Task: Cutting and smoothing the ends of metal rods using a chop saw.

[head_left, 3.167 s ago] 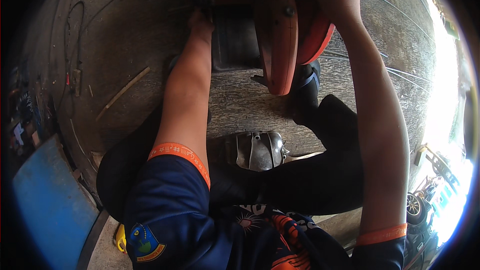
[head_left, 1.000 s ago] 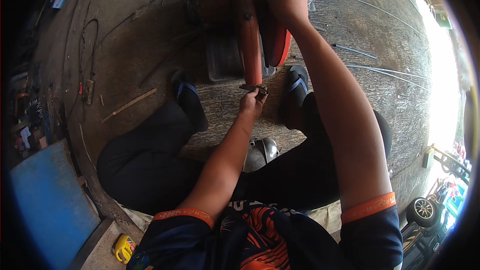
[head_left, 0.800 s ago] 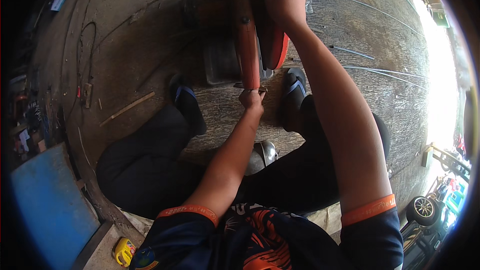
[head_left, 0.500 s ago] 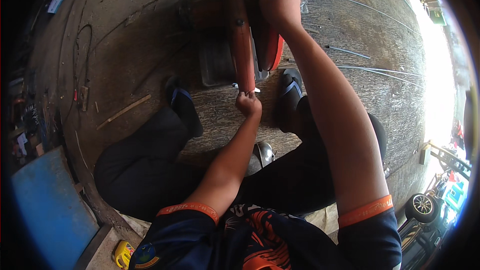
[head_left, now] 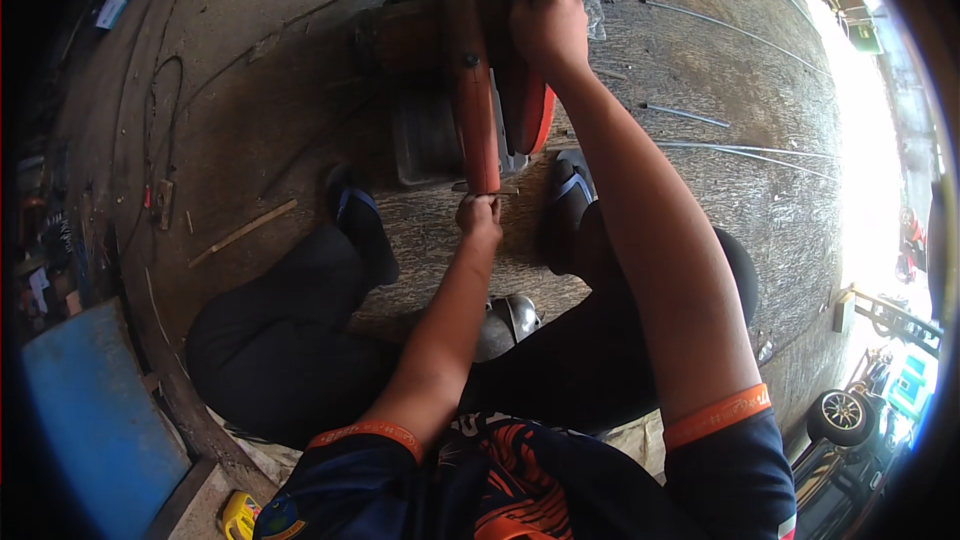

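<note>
An orange chop saw [head_left: 470, 70] stands on the floor between my feet, its disc guard [head_left: 472, 100] edge-on to me. My right hand [head_left: 545, 15] grips the saw's upper handle. My left hand [head_left: 480, 215] is closed on a thin metal rod [head_left: 505, 190] lying across the saw's grey base [head_left: 425, 145], right under the guard. I sit on the floor with knees spread, in blue sandals [head_left: 355, 210].
Long thin metal rods [head_left: 720, 145] lie on the floor to the right. A wooden stick [head_left: 240, 232] lies at left, cables [head_left: 150, 130] beyond it. A shiny metal object [head_left: 510, 320] sits between my legs. A blue panel [head_left: 95, 410] leans at lower left.
My left hand came down from the top of the saw to the rod under the guard. The view has shifted slightly, and the saw's guard now sits lower over the base.
</note>
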A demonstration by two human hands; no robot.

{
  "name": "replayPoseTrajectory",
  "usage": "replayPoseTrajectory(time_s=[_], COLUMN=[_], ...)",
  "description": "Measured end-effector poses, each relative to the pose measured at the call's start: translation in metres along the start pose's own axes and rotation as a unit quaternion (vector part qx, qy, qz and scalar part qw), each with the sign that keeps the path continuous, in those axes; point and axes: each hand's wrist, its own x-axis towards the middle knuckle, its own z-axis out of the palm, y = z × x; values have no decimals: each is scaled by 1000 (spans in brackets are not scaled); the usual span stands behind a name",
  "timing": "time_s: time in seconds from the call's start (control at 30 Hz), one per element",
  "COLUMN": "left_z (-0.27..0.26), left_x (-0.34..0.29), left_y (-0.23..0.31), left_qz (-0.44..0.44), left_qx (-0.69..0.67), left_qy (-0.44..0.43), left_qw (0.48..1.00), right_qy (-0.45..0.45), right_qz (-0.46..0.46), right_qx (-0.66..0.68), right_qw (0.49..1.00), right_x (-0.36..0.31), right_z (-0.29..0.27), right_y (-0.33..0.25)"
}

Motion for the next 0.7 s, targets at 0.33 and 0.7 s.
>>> replayPoseTrajectory(time_s=[0.33, 0.7], left_z=[4, -15], left_x=[-13, 6], left_y=[12, -7], left_qz=[-213, -150], left_qx=[-131, -204], left_qy=[6, -104], left_qw=[968, 962], right_qy=[1, 11], right_qz=[5, 20], right_qx=[-53, -42], right_qw=[999, 999], right_x=[-2, 1], right_z=[5, 8], right_y=[8, 10])
